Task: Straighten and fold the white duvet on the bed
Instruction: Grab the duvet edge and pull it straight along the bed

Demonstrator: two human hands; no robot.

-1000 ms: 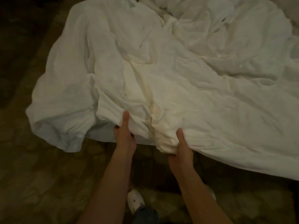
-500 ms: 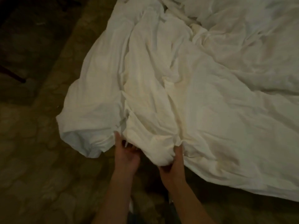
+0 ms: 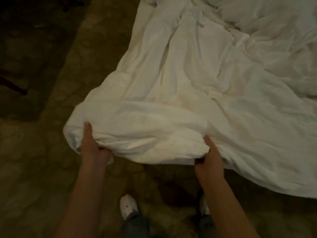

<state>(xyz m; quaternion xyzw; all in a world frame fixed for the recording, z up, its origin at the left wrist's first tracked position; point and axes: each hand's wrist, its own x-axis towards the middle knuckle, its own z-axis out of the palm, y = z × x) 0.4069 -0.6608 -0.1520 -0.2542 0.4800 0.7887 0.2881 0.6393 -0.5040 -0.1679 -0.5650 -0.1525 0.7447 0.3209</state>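
The white duvet (image 3: 197, 86) lies crumpled over the bed and fills the upper right of the head view, its near edge hanging toward the floor. My left hand (image 3: 93, 146) grips the duvet's near left corner, thumb on top and fingers tucked under the fabric. My right hand (image 3: 210, 158) grips the same edge farther right, thumb on top and fingers hidden beneath. Between my hands the edge bunches into a thick roll.
A dim patterned carpet (image 3: 42, 169) covers the floor left of and below the bed. My two feet in white shoes (image 3: 128, 206) stand close to the bed's edge. A dark thin leg of some furniture (image 3: 15, 86) shows at far left.
My hands have moved apart along the duvet's edge, the left one out to the left corner. The camera shifted left, so the duvet sits farther right in view.
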